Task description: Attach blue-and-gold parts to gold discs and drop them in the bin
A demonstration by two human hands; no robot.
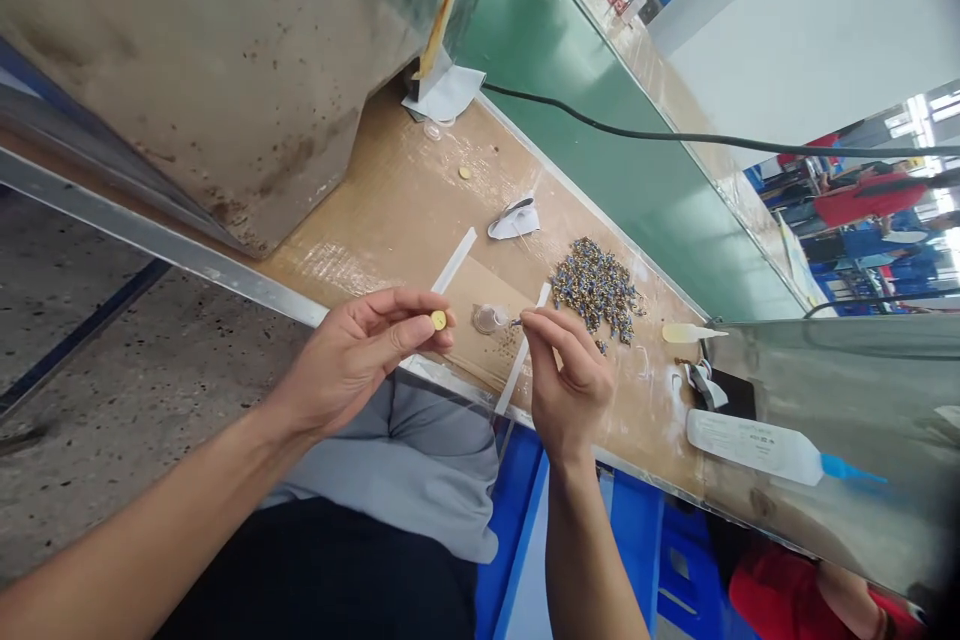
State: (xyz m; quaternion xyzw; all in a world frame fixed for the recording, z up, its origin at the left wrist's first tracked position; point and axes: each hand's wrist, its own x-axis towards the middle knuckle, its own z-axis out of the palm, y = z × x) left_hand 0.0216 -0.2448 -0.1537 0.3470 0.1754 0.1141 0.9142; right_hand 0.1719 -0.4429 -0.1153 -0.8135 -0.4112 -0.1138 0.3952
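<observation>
My left hand (pixel 375 350) pinches a small round yellow disc (pixel 439 320) between thumb and fingertips, above the bench's front edge. To its right, my right hand (pixel 566 370) is closed with thumb and forefinger together on a tiny dark piece (pixel 515 322), too small to name. Between the hands a small clear round dish (pixel 490 318) rests on a cardboard sheet (pixel 480 290) held by white tape strips. Behind my right hand lies a pile of small blue and gold pieces (pixel 596 290). Another yellow disc (pixel 465 173) lies farther back on the bench.
A crumpled white wrap (pixel 514 218) sits behind the cardboard. At the right are a small yellowish bottle (pixel 694 332), a black pad (pixel 731 392) and a large white bottle (pixel 754 445). A black cable (pixel 622 130) crosses the green divider (pixel 570 70). A person in red (pixel 780 590) shows lower right.
</observation>
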